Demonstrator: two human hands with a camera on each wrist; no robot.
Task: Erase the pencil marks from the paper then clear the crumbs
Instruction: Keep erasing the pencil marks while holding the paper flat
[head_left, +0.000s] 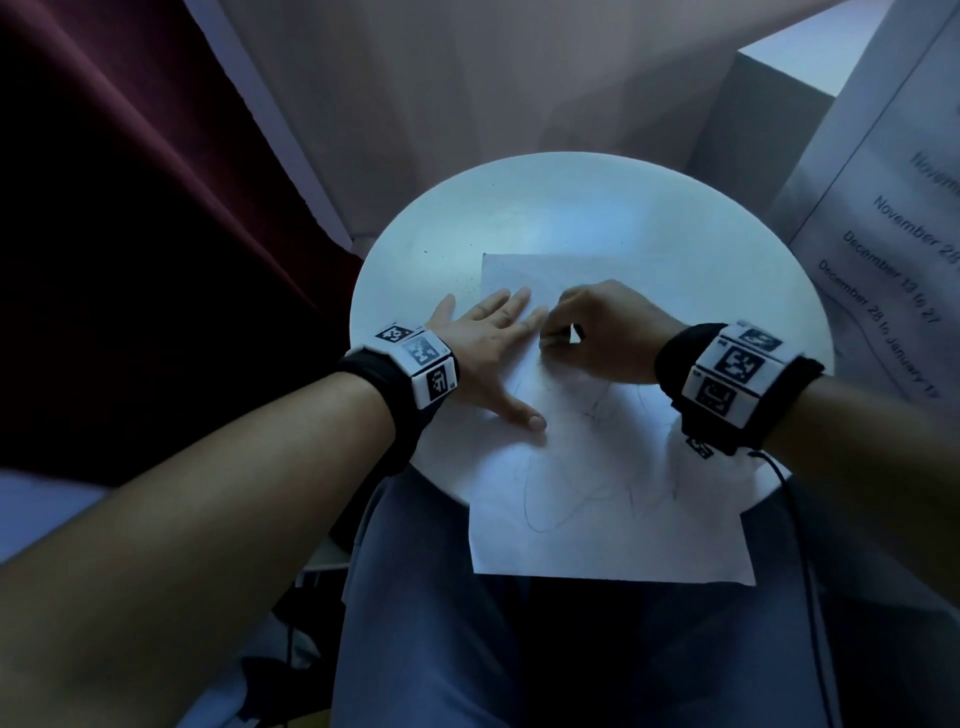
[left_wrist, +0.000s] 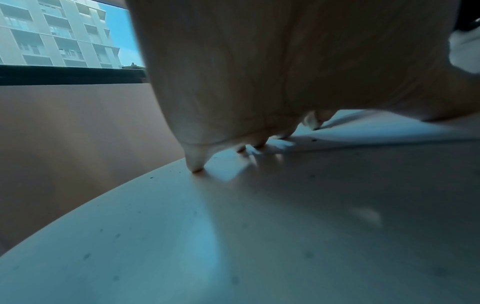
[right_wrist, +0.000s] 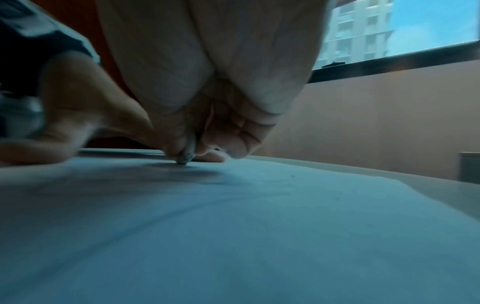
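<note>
A white sheet of paper (head_left: 597, 493) with faint pencil scribbles lies on a round white table (head_left: 597, 208), its near edge hanging over my lap. My left hand (head_left: 493, 343) lies flat with straight, spread fingers, pressing the paper's left edge down. My right hand (head_left: 597, 332) pinches a small grey eraser (right_wrist: 185, 157) between thumb and fingers, its tip touching the paper (right_wrist: 233, 226) beside the left fingertips. In the left wrist view the palm (left_wrist: 259, 72) fills the top and the fingertips touch the table (left_wrist: 182, 236). Dark crumbs (head_left: 467, 283) dot the table left of the sheet.
A dark red curtain (head_left: 130, 208) hangs at the left. A printed sheet with dates (head_left: 893, 260) leans at the right beside a grey box (head_left: 753, 114). My legs in blue trousers (head_left: 441, 623) are under the table's near edge. A window (right_wrist: 415, 26) shows buildings outside.
</note>
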